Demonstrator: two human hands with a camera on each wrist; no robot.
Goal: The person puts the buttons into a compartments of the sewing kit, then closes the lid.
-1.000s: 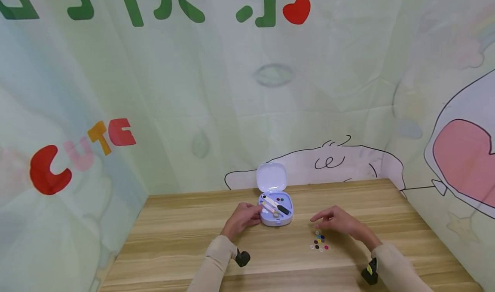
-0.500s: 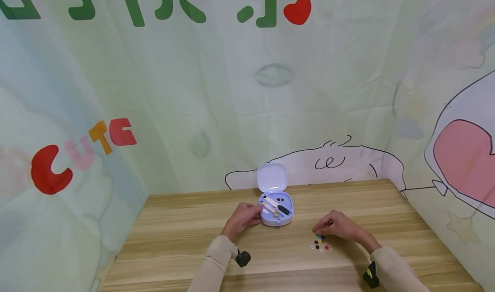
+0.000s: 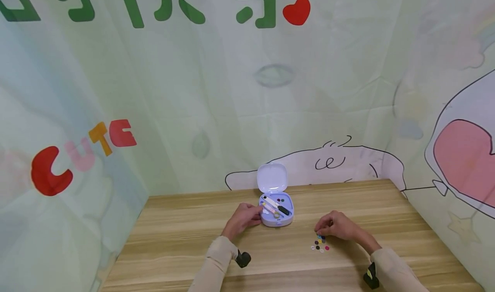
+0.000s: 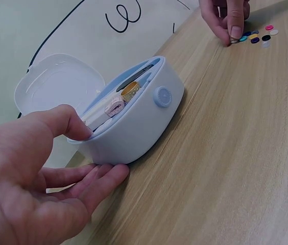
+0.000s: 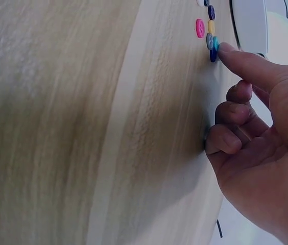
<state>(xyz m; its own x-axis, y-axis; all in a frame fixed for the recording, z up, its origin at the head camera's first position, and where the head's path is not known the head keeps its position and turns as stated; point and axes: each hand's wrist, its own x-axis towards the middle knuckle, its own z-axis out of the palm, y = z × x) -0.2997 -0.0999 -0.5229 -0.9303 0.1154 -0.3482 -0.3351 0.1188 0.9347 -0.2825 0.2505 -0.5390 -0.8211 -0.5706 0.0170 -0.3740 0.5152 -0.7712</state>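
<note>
A small lilac case (image 3: 276, 220) stands on the wooden table (image 3: 181, 236) with its lid (image 3: 272, 177) raised. Inside lie a white and black tool, a pink piece and a gold ring-shaped piece (image 4: 130, 91). My left hand (image 3: 247, 217) holds the case's left side, thumb (image 4: 68, 122) on the rim and fingers along the base. To the right lies a cluster of several small coloured buttons (image 3: 319, 244). My right hand (image 3: 329, 226) is down on the cluster's far edge; its index fingertip (image 5: 226, 49) touches a teal button (image 5: 215, 43), and it seems to pinch one there.
A printed cloth backdrop (image 3: 247, 90) hangs close behind and on both sides of the table. Bare wood lies left of the case and in front of both hands. A black strap-mounted device sits at each wrist (image 3: 242, 258).
My right hand has dropped from hovering with spread fingers onto the buttons and curled its fingers. The left hand and the case have stayed put.
</note>
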